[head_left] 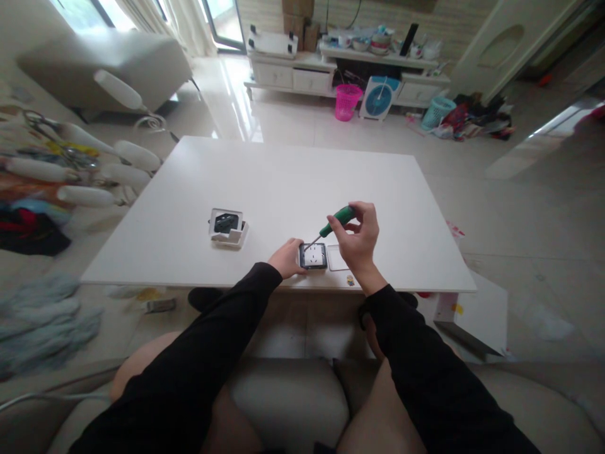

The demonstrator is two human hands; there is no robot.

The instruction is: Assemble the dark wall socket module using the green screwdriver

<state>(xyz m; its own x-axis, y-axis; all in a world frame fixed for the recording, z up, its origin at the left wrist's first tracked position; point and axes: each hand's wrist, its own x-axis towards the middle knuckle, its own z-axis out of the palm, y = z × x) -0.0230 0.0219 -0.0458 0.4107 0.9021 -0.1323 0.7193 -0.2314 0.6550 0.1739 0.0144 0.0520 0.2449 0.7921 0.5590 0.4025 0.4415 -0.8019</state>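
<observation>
My right hand (360, 238) grips a screwdriver (341, 218) by its green handle. The metal shaft slants down to the left, and its tip meets the left side of a wall socket (314, 255); whether it sits in a screw is too small to tell. Around the left edge of the socket, which lies face up near the table's front edge, my left hand (287, 258) is closed. A pale rectangular cover frame (336, 258) lies just right of the socket, partly behind my right hand. Close to the table edge is a small yellowish item (350, 280).
A white table (293, 183) spans the middle. On its left side stand stacked white and dark socket parts (227, 227). Beyond are a TV cabinet (312, 79), a pink basket (347, 102) and a blue fan (379, 98). White padded rods (89, 195) reach near the table's left edge.
</observation>
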